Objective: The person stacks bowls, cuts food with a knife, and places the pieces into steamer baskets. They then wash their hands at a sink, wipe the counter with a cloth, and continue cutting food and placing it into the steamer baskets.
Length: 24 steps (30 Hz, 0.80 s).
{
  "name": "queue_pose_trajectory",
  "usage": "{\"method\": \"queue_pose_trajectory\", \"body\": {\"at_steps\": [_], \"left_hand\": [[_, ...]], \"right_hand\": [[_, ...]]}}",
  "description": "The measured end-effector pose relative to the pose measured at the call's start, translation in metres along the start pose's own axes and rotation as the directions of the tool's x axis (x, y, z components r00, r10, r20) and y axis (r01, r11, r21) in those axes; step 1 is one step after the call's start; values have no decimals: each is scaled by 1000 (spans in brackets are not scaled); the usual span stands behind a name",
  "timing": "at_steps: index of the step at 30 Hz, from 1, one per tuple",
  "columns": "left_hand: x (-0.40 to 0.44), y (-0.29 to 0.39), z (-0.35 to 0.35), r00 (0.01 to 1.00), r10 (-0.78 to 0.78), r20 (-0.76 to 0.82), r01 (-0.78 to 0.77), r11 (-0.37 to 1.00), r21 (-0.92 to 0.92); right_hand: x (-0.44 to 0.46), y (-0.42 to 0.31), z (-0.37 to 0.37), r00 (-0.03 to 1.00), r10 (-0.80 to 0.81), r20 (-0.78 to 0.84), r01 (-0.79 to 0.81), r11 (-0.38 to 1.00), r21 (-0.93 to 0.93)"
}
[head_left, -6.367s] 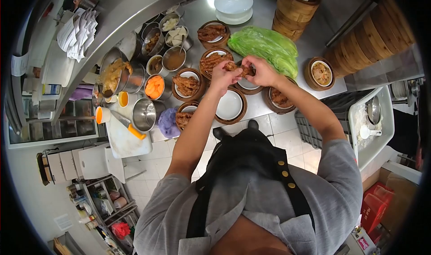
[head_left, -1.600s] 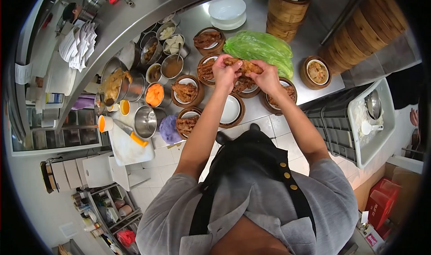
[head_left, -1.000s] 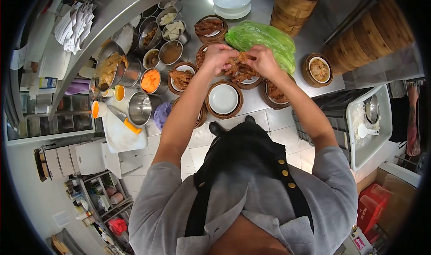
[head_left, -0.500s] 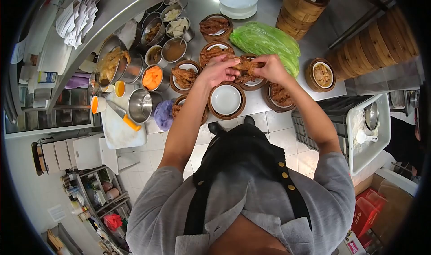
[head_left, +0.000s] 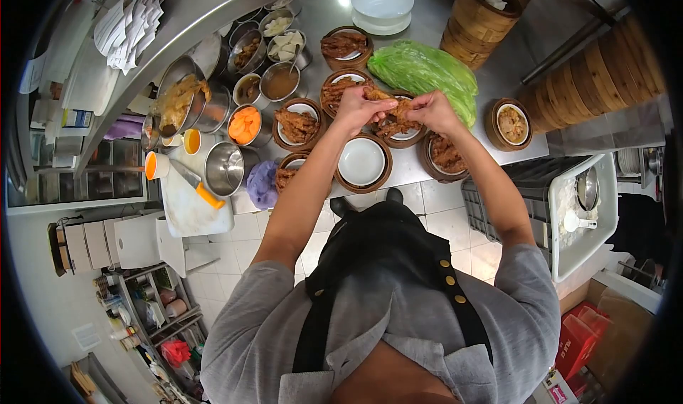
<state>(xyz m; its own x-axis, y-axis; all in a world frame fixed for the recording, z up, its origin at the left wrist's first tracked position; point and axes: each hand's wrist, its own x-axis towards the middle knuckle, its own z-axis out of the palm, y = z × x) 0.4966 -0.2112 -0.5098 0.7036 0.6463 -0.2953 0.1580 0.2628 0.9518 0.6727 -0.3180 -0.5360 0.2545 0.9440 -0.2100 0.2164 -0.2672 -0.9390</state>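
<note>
Between my two hands hangs a piece of reddish-brown food (head_left: 397, 106), looking like a chicken foot. My left hand (head_left: 364, 109) is closed on its left end and my right hand (head_left: 432, 112) pinches its right end. Just below it stands a bamboo steamer with more of this food (head_left: 400, 128). An empty white dish in a steamer (head_left: 361, 162) lies nearer to me. Other filled steamers surround it: one at the left (head_left: 297, 124), one at the right (head_left: 446, 157), two behind (head_left: 346, 45) (head_left: 343, 91), and one partly under my left forearm (head_left: 290, 171).
A green plastic bag (head_left: 427, 73) lies behind my right hand. Steamer stacks (head_left: 480, 23) stand at the back right. Metal bowls (head_left: 279, 82), carrots (head_left: 245, 125) and a knife (head_left: 206, 194) on a cutting board (head_left: 186, 215) are at the left. A white tub (head_left: 605, 212) stands at the right.
My left fingers, loosely spread half a second ago, have closed on the food piece. Earlier, the steamer beneath my hands showed more bare dish; it now holds food.
</note>
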Motion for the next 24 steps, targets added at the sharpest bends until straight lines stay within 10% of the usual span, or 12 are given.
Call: {"method": "queue_pose_trajectory", "body": {"at_steps": [9,17,19,24], "left_hand": [[-8,1,-23,977,-201,71,213,909,-359],[-28,-58,-16,936,141,-322,-96,984,151],[-29,-65,-11,894,305,-327,-43,786,617],[-16,-83,3,891,251,-377,-48,880,472]], "right_hand": [[-6,-2,-17,970,197,141,-233,917,323],[18,7,-37,990,31,136,8,961,-276],[17,14,-26,945,-254,204,319,851,-417],[-2,18,-14,946,-316,75,316,841,-438]]}}
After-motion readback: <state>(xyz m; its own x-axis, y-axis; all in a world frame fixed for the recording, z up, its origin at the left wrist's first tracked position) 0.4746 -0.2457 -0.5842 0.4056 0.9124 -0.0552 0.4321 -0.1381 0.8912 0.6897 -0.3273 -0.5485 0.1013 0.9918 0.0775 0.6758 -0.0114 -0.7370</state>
